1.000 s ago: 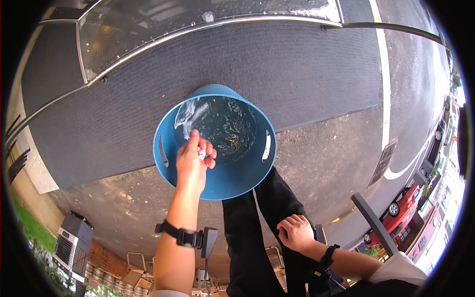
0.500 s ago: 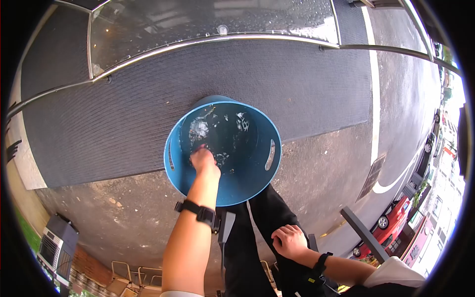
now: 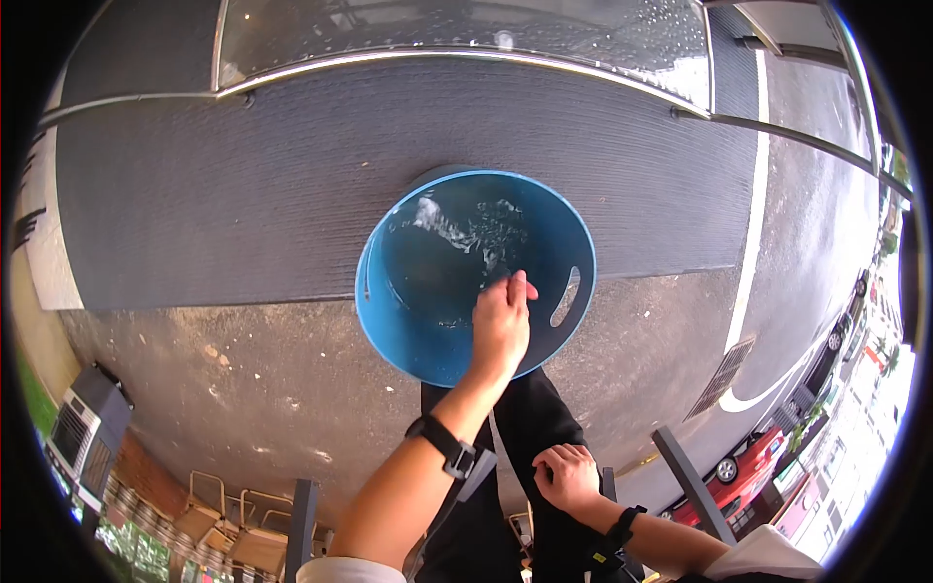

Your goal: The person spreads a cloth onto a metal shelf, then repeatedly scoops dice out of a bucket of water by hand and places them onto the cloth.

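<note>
A blue tub [image 3: 394, 335] with cut-out handle slots stands in front of my legs, holding water. The water [image 3: 457, 257] is stirred, with white splashes and bubbles towards its far side. My left hand [image 3: 501, 325] reaches down inside the tub near its right handle slot, just over the water. Its fingers are curled together; whatever they may hold is hidden. My right hand [image 3: 569, 476] rests on my dark-trousered thigh [image 3: 539, 413], fingers curled in a loose fist with nothing visible in them. Both wrists carry black straps.
The tub stands at the edge of a dark ribbed mat [image 3: 292, 194] on concrete [image 3: 243, 379]. Beyond is a wet transparent panel [image 3: 437, 29] with a metal rail. A floor drain [image 3: 721, 379] and red car [image 3: 729, 476] are right; folding chairs [image 3: 258, 544] and a grey box unit [image 3: 87, 428] left.
My left hand has swept rightward through the tub, from its left side to near the right slot, stirring up the water. My right hand stays on my thigh. The view has shifted slightly.
</note>
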A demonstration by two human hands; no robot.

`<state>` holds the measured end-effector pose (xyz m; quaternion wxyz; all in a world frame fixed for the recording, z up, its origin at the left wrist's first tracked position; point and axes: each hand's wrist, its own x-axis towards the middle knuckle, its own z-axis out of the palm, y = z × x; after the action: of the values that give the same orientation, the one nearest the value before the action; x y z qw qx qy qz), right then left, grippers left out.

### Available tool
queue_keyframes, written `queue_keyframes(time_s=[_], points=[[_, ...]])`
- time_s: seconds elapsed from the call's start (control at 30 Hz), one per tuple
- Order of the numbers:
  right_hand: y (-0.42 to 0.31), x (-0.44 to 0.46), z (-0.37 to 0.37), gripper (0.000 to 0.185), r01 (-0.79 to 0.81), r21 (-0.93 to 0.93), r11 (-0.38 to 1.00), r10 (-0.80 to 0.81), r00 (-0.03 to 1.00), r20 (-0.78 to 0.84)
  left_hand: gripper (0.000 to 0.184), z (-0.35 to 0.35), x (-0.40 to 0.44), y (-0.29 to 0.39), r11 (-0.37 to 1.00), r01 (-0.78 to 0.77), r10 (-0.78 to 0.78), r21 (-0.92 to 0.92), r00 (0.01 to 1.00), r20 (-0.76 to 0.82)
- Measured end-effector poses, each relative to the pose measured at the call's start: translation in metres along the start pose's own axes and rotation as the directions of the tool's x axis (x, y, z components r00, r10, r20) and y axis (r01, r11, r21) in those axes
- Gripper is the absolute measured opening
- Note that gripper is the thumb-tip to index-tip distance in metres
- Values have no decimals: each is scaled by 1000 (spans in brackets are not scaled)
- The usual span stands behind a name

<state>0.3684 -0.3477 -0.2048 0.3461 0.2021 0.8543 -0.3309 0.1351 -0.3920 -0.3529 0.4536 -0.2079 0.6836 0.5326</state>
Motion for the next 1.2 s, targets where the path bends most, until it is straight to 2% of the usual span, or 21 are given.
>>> queue_keyframes(time_s=[0.1, 0.2, 0.23, 0.37, 0.47, 0.57, 0.63, 0.73, 0.77, 0.87, 0.9, 1.0, 1.03, 1.07, 1.13, 1.17, 1.2], points=[[1, -1, 1, 5, 9, 1, 1000, -9, 1000, -2, 47, -13, -32, 4, 965, 99, -78, -241, 992, 96], [3, 1, 2, 5, 30, -11, 999, -30, 1000, -9, 48, -30, -59, 15, 789, 280, -165, -547, 954, 250], [3, 1, 1, 5, 33, -18, 999, -33, 999, -9, 48, -34, -65, 17, 760, 281, -155, -586, 954, 257], [4, 0, 1, 4, 33, -37, 999, -33, 999, 12, 48, -41, -82, 15, 681, 254, -102, -687, 962, 254], [4, 0, 1, 4, 37, -49, 998, -36, 999, 19, 48, -43, -89, 19, 706, 279, -109, -651, 951, 289], [5, 1, 0, 4, 40, -54, 998, -39, 999, 23, 33, -43, -85, 17, 768, 232, -82, -598, 960, 268], [5, 1, -1, 4, 38, -52, 998, -37, 999, 22, 29, -45, -75, 14, 829, 161, -9, -535, 961, 275], [6, 0, -1, 4, 34, -47, 998, -33, 999, 24, 28, -48, -65, 30, 848, 156, -7, -507, 959, 283], [6, 0, -2, 4, 35, -42, 998, -34, 999, 22, 28, -51, -62, 34, 850, 160, 16, -502, 945, 328], [7, -1, -2, 4, 37, -29, 999, -37, 999, 8, 29, -56, -44, 18, 745, 162, 201, -647, 870, 450], [7, -2, -2, 4, 38, -26, 999, -38, 999, 1, 29, -53, -46, 27, 689, 185, 190, -701, 887, 421], [10, -6, 1, 4, 40, -8, 999, -40, 999, -27, 32, -61, -45, 33, 549, 360, 84, -754, 874, 479], [11, -7, 3, 4, 41, -1, 999, -41, 998, -38, 34, -59, -49, 45, 552, 360, -60, -752, 917, 394], [12, -9, 5, 4, 40, 7, 999, -40, 998, -39, 29, -61, -46, 42, 549, 396, -117, -736, 908, 401], [14, -13, 9, 4, 37, 20, 999, -36, 999, -41, 31, -52, -41, 41, 651, 339, -280, -679, 939, 200], [16, -14, 10, 4, 40, 22, 999, -39, 998, -47, 31, -48, -36, 42, 755, 290, -344, -588, 939, 21], [17, -16, 11, 4, 39, 25, 999, -37, 998, -54, 32, -52, -26, 28, 912, 157, -213, -379, 971, -110]])
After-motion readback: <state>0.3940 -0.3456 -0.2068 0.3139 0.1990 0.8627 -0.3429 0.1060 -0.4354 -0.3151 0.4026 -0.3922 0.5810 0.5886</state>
